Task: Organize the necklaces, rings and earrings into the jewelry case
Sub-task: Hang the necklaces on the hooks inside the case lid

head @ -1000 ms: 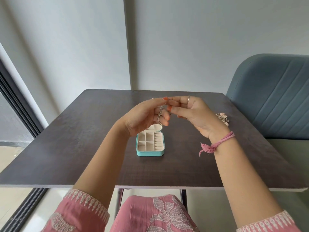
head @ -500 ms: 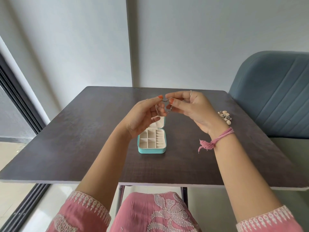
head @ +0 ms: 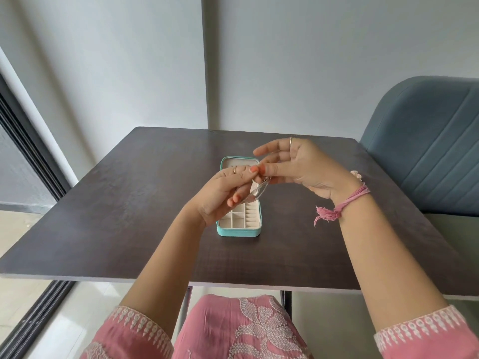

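A small turquoise jewelry case (head: 238, 232) lies open in the middle of the dark table (head: 103, 216), its cream compartments showing and its lid (head: 239, 160) tilted back. Both hands hover just above it. My left hand (head: 223, 195) and my right hand (head: 300, 169) meet at the fingertips and pinch a thin silver necklace chain (head: 260, 189), which hangs bunched between them over the case. A small cluster of jewelry (head: 357, 175) lies on the table behind my right wrist, mostly hidden.
A blue upholstered chair (head: 427, 146) stands at the table's right side. A dark window frame (head: 28, 156) runs along the left. The table's near edge lies above my pink-clad lap (head: 243, 330).
Both hands have dropped lower toward the case with the chain, and the fingers of my right hand have spread. The case lid, hidden before, now shows behind the hands.
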A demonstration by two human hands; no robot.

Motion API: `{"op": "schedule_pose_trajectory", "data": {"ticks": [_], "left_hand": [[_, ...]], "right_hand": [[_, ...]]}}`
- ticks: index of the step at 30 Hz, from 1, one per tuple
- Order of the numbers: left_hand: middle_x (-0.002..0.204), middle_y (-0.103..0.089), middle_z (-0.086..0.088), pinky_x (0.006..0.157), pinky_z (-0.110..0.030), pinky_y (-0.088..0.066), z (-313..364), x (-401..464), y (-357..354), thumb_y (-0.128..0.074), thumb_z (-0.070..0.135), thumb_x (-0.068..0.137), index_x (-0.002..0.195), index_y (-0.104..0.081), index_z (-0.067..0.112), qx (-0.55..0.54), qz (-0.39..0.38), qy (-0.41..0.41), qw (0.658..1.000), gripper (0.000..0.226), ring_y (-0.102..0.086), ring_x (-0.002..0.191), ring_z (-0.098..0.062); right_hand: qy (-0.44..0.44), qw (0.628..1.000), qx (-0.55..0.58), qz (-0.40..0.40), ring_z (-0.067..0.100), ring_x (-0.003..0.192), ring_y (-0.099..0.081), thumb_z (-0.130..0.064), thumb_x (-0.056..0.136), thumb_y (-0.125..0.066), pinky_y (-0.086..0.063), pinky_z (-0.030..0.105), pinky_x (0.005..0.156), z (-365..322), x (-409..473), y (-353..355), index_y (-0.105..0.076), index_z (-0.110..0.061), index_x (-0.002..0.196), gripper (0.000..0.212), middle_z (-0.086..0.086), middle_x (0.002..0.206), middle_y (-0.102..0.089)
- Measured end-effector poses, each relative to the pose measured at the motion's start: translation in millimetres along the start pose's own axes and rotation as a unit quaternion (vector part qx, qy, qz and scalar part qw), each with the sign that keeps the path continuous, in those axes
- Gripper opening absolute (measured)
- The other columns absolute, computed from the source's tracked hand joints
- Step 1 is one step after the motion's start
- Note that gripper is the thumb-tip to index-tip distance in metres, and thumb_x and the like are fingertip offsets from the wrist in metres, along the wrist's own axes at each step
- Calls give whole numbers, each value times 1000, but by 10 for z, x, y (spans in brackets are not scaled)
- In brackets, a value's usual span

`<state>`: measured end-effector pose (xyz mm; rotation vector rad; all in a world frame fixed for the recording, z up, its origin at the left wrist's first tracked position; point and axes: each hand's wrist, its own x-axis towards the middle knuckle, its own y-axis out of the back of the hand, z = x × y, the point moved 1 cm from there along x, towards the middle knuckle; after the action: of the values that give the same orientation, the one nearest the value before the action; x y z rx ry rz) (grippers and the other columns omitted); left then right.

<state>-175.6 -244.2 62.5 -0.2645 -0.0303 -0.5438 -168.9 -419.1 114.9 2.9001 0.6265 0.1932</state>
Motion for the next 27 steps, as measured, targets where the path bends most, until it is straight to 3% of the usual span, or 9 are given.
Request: {"op": "schedule_pose_trajectory", "data": {"ticks": [6,12,15,20,24,27], "left_hand": [[36,-38,7,68,-27,-31,-86,55,28,-51,31,88,75,-72,21,-47,45,-20,998,27,-24,30,-3],[38,-35,6,62,-26,-29,-132,125,111,-44,28,96,76,-70,23,-55,67,-53,995,34,-22,34,-5],[40,-34,7,60,-25,-28,-187,169,128,-41,26,99,83,-66,19,-77,66,-69,992,30,-22,36,-4],[47,-35,10,65,-28,-24,-290,220,155,-39,28,98,94,-56,16,-131,66,-85,986,21,-29,43,-3],[63,-52,9,78,-28,-40,-334,221,232,-53,32,93,90,-69,22,-163,76,-86,980,19,-48,65,-7],[77,-65,7,79,-24,-49,-343,207,325,-64,35,80,85,-72,23,-151,76,-82,982,16,-61,81,-7]], "right_hand": [[-6,980,194,53,14,75,-70,-13,74,-68,-58,29,75,299,61,-142,-65,-7,95,22,4,81,-74],[6,967,251,44,21,90,-69,-16,72,-72,-55,35,88,471,97,-292,-72,-9,98,27,8,97,-73],[5,968,239,75,19,91,-68,-18,65,-78,-54,38,93,503,155,-309,-75,-14,92,28,6,95,-74],[4,973,217,84,16,89,-69,-12,71,-73,-56,31,83,454,246,-313,-75,-12,92,21,4,93,-75],[12,987,148,65,15,90,-70,-13,71,-72,-56,33,86,349,283,-254,-78,-16,86,16,2,91,-76],[18,996,27,84,17,92,-70,-10,75,-75,-54,35,92,272,344,-163,-76,-20,89,17,3,90,-76]]}}
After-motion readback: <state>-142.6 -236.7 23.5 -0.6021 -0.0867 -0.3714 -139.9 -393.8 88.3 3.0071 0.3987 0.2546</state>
